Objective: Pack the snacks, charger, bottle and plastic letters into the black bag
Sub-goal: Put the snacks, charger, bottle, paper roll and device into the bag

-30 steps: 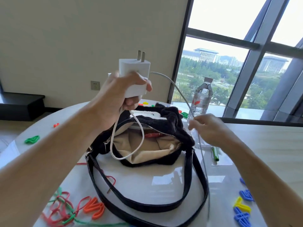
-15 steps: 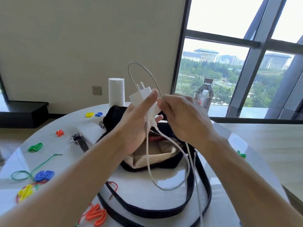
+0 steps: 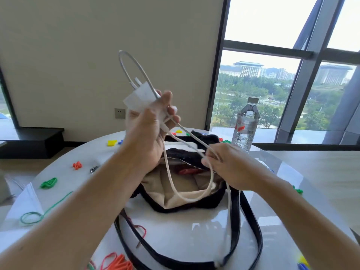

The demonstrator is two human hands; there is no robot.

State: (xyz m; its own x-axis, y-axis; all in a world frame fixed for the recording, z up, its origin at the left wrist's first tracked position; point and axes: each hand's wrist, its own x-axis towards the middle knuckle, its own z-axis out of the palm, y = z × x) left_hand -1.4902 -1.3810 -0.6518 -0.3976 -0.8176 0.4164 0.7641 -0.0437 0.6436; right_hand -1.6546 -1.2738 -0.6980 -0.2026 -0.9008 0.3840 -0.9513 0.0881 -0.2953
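My left hand (image 3: 148,131) holds the white charger plug (image 3: 141,96) above the black bag (image 3: 187,206), with one cable loop standing up over it. My right hand (image 3: 228,164) pinches the white cable (image 3: 175,190) lower down; another loop hangs into the bag's open mouth. The bag lies unzipped on the round table (image 3: 175,236), its beige lining and something red showing inside. A clear water bottle (image 3: 245,125) stands upright behind the bag to the right. Plastic letters lie scattered: green (image 3: 48,183), red (image 3: 77,165), yellow (image 3: 112,142), orange (image 3: 118,264).
The bag's long black strap (image 3: 247,238) loops toward the table's near edge. A green string (image 3: 44,211) and white paper (image 3: 25,203) lie at the left. More letters sit at the right edge (image 3: 298,190). A window is behind the bottle, a dark low bench (image 3: 31,141) at the left.
My right hand has slid down the cable, away from the plug, toward the bag's mouth. My left hand has lifted the plug slightly, and the upright loop has grown taller.
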